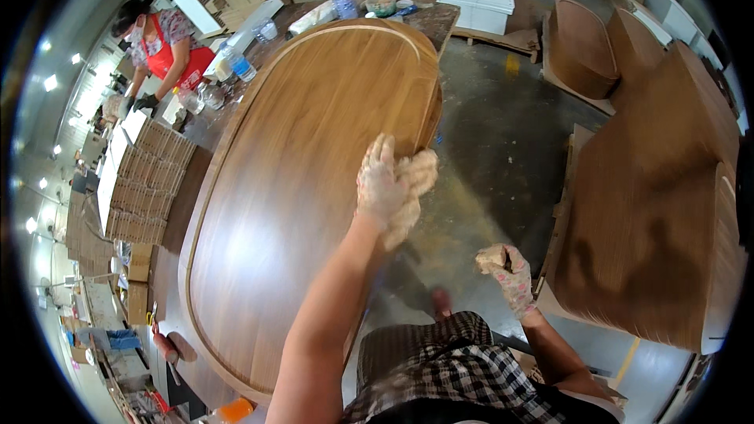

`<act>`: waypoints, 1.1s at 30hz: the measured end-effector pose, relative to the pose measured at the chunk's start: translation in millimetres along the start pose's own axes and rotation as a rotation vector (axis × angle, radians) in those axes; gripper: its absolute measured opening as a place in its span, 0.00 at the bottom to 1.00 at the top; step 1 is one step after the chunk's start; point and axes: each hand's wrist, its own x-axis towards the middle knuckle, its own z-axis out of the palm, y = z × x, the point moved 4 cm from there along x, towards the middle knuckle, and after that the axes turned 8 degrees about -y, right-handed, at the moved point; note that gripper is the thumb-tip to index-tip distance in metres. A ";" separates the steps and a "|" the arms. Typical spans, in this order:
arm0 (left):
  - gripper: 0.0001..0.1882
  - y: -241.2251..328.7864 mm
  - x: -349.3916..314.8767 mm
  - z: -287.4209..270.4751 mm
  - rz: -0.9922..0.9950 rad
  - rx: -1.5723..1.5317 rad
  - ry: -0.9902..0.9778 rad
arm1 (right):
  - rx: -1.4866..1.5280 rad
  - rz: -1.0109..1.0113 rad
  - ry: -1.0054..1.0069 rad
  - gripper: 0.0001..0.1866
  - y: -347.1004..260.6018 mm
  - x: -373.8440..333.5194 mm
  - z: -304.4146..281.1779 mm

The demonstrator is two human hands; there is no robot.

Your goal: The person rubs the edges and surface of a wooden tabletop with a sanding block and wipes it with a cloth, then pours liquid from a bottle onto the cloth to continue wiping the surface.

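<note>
Panel (306, 157), oval and wood-grained, is laid over the bench (437, 23) and fills the middle of the frame; at its right edge, near the centre, the left hand (380, 180), gloved, is laid over a pale cloth (419, 173) with the fingers stretched forward; whether the cloth is gripped or only pressed cannot be told; the right hand (514, 276), also gloved, is held well apart, right of centre above the floor (479, 177), its fingers closed on a beige wad (492, 257).

Part of the cloth appears to be hung past the edge; it could be snagged there, or slid off, if pressure is put too far outward; the smooth surface could be scratched if grit is trapped under the cloth; the wad could be dropped if the grasp is loosened, and dirt could then be picked up from the stained floor.

At the top of the frame, the blue bottle (344, 2) could be knocked over if the panel is pushed forward; at lower left, the panel's rim could be dented against the red tool (166, 348) if it is shifted sideways, and the orange bottle (234, 411) could be tipped likewise; at far right, the curved boards (628, 243) could be scuffed if the right arm is swung wide.
</note>
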 end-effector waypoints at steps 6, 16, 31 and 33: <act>0.30 30.7 -152.6 -47.8 0.061 0.068 0.263 | -0.165 -0.134 -0.001 0.26 -21.6 48.3 42.3; 0.36 26.5 -248.3 -71.8 -0.030 -0.097 0.081 | -0.842 -0.616 -0.438 0.21 -156.8 154.7 174.7; 0.11 45.0 -134.5 -83.4 0.004 -0.095 0.275 | -1.247 -0.478 -1.067 0.14 -194.5 292.6 170.7; 0.11 49.5 -91.1 -78.3 -0.018 -0.100 0.259 | -1.277 -0.490 -1.097 0.13 -207.6 326.3 156.7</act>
